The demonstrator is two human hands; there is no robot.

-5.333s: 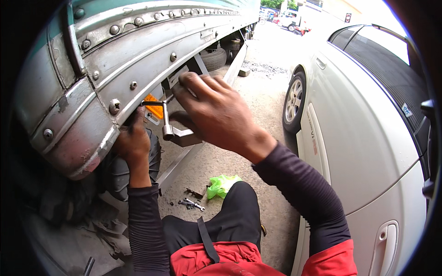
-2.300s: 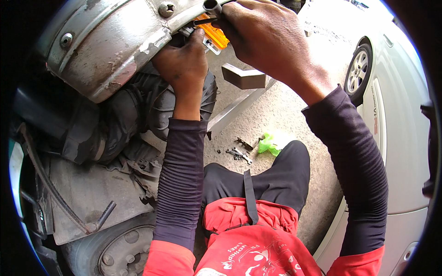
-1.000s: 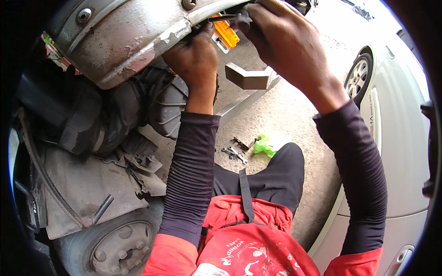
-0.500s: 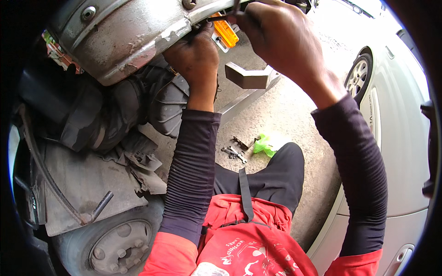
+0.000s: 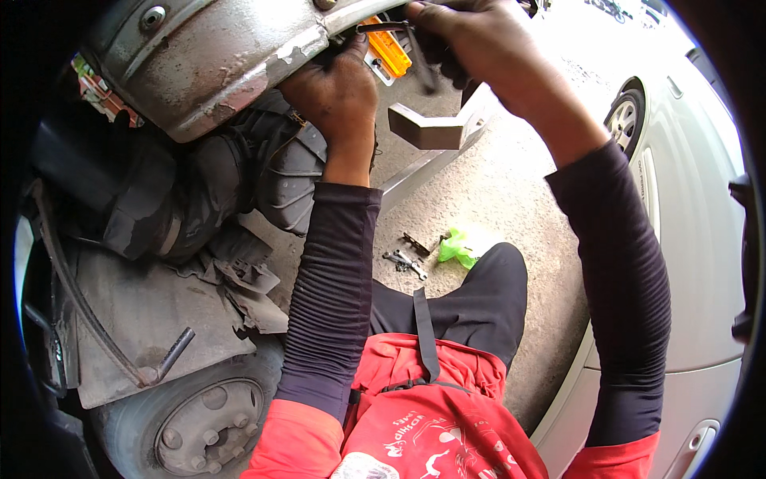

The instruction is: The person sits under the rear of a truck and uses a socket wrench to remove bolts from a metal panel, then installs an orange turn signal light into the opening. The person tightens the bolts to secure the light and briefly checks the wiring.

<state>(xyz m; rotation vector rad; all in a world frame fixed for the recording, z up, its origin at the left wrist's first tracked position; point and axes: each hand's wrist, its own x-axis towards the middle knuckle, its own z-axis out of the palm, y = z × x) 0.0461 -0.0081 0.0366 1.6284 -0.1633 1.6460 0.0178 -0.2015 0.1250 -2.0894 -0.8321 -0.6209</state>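
At the top, my left hand (image 5: 339, 96) reaches up under the lower edge of a worn silver metal panel (image 5: 231, 60). Its thumb points upward beside the end of a dark, thin, bent bar (image 5: 387, 27), and its other fingers are hidden behind the panel. To the right, my right hand (image 5: 487, 40) has curled fingers around the bar's other side; its fingertips are partly hidden. One arm of the bar hangs down between the hands, smeared by motion, so its exact kind is unclear. Behind it shows an orange and silver part (image 5: 387, 56).
An angled metal bracket on a beam (image 5: 427, 132) stands below my hands. Wrenches (image 5: 407, 263) and a green plastic bag (image 5: 459, 247) lie on the ground. Black ribbed ducting (image 5: 291, 180) and a wheel (image 5: 207, 431) are at left; a pale car (image 5: 686, 263) stands at right.
My right hand has shifted slightly right and turned, its fingers loosening. The bar's arm that pointed up now hangs downward. My left hand has stayed almost in place.
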